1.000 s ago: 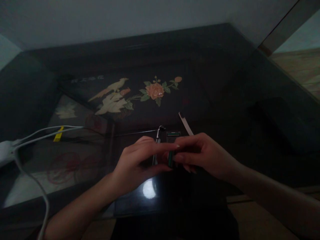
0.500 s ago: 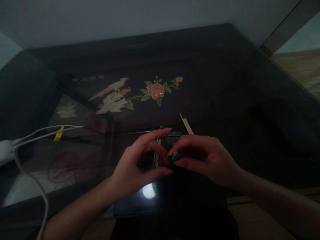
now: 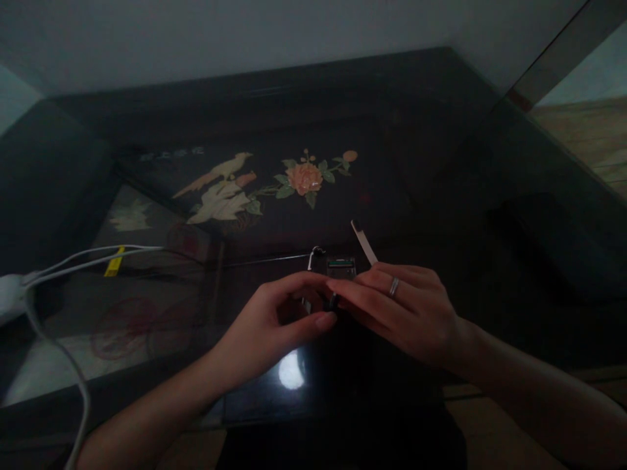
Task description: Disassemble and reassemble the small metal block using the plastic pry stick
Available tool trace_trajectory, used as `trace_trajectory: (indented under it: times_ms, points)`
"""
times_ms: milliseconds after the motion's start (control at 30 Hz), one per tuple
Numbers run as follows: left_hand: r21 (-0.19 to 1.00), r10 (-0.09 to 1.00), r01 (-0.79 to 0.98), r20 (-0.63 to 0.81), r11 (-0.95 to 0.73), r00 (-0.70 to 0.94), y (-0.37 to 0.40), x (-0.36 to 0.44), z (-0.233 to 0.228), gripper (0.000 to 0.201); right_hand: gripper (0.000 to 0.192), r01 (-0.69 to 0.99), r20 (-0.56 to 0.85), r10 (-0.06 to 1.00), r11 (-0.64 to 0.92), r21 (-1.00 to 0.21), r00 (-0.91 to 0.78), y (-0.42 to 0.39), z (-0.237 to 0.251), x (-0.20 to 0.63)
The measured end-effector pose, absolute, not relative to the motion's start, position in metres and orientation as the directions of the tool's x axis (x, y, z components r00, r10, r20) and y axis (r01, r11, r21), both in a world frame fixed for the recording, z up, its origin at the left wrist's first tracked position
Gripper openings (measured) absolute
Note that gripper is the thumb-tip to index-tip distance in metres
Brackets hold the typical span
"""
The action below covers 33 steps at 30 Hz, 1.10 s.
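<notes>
Fingers [image 3: 313, 282] of your left hand [image 3: 267, 326] curl toward the thumb, their tips meeting the outstretched fingers of your right hand [image 3: 406, 313] over a small dark object [image 3: 334, 301]. It sits pinched between the two sets of fingertips, too dim to name or to show which hand bears it. No label or writing on it can be read.

At the far left, white cables [image 3: 73, 261] run across the desk [image 3: 490, 261] from a white plug [image 3: 10, 294], one carrying a yellow tag [image 3: 114, 262] whose print is unreadable. Faint pale characters [image 3: 171, 153] sit above an inlaid bird [image 3: 218, 189] and peach flower [image 3: 304, 177], too blurred to read.

Just beyond your fingertips lie a small rectangular device [image 3: 341, 266] and a thin white strip [image 3: 364, 241]. Your right ring finger wears a ring [image 3: 394, 286]. Right of your hands the glossy dark surface lies open to its edge, with wood flooring [image 3: 588, 137] past it.
</notes>
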<state>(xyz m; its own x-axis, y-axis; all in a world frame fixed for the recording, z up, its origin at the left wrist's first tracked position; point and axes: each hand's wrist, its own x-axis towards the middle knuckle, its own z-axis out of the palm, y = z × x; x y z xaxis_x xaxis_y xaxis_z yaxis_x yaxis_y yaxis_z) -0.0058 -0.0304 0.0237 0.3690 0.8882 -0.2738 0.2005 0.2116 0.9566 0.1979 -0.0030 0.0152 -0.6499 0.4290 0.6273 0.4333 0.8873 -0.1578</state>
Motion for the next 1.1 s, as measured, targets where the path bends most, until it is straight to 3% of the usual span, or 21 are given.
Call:
trace_trajectory:
  times_ms: [700,933,1100]
  points:
    - [0.965,0.884,0.198,-0.242,0.175,0.399,-0.0288,-0.0068,0.0243,0.027,0.017,0.418,0.633,0.421,0.893,-0.165,-0.649,-0.0045,0.0142,0.1971]
    - [0.959,0.902,0.269,-0.188,0.084,0.389,-0.0295,-0.0074,0.0221,0.029,0.016,0.377,0.629,0.496,0.867,-0.325,-0.599,-0.0043,0.0109,0.1944]
    - [0.944,0.908,0.328,-0.165,0.032,0.385,-0.0286,-0.0071,0.0221,0.029,0.015,0.371,0.642,0.478,0.877,-0.306,-0.600,-0.0064,0.0138,0.1940]
